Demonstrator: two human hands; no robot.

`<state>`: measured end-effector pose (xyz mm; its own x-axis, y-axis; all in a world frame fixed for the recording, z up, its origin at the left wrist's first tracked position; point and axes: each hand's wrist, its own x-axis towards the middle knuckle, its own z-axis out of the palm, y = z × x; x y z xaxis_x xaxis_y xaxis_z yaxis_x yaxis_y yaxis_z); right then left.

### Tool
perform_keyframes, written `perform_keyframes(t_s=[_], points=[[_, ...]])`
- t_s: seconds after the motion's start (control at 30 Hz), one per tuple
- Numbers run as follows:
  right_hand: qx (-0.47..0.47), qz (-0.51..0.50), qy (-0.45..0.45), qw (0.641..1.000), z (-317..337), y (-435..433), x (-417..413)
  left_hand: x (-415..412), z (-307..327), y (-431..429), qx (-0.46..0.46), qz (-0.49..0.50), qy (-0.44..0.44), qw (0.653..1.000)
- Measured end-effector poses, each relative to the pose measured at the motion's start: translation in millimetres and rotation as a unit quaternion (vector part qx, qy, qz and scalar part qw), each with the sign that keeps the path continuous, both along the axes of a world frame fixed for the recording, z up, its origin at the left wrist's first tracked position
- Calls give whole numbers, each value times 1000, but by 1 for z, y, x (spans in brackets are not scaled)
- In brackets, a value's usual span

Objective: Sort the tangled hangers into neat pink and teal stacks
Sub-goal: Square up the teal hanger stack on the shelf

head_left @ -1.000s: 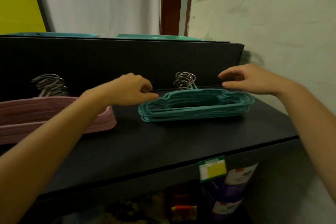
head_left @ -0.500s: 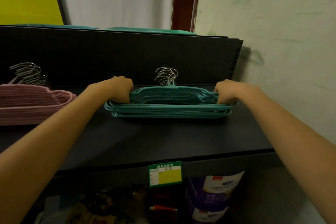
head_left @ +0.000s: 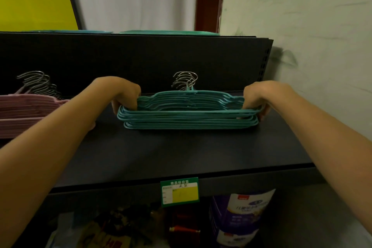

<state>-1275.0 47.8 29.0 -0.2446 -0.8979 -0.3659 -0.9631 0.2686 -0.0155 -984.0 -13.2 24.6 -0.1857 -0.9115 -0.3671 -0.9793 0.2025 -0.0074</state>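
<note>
A stack of teal hangers (head_left: 189, 116) lies on the black shelf (head_left: 181, 155), its metal hooks (head_left: 185, 81) bunched at the back. My left hand (head_left: 124, 94) grips the stack's left end with fingers curled inside the frames. At the right end, my right hand (head_left: 255, 98) grips it the same way. The upper hangers sit a little left of the lower ones. A stack of pink hangers (head_left: 26, 115) lies on the shelf at the far left, partly behind my left forearm, its hooks (head_left: 38, 83) at the back.
A black back panel (head_left: 141, 60) rises behind the shelf, with a pale wall (head_left: 312, 46) close on the right. A green and yellow price tag (head_left: 179, 191) hangs on the shelf's front edge. Packaged goods (head_left: 239, 219) sit on the lower shelf.
Both hands came from above the teal stack down to its two ends and took hold of it. The view shifted so the stack sits nearer the middle.
</note>
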Motion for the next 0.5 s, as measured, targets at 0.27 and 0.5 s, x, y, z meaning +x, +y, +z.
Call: perform_keyframes(t_s=[0.27,0.5], points=[[9,4,83,996,4,-1,13,-8,2,6,41,29,36,998],[60,-69,31,995,11,9,8,-4,1,10,63,51,51,995]])
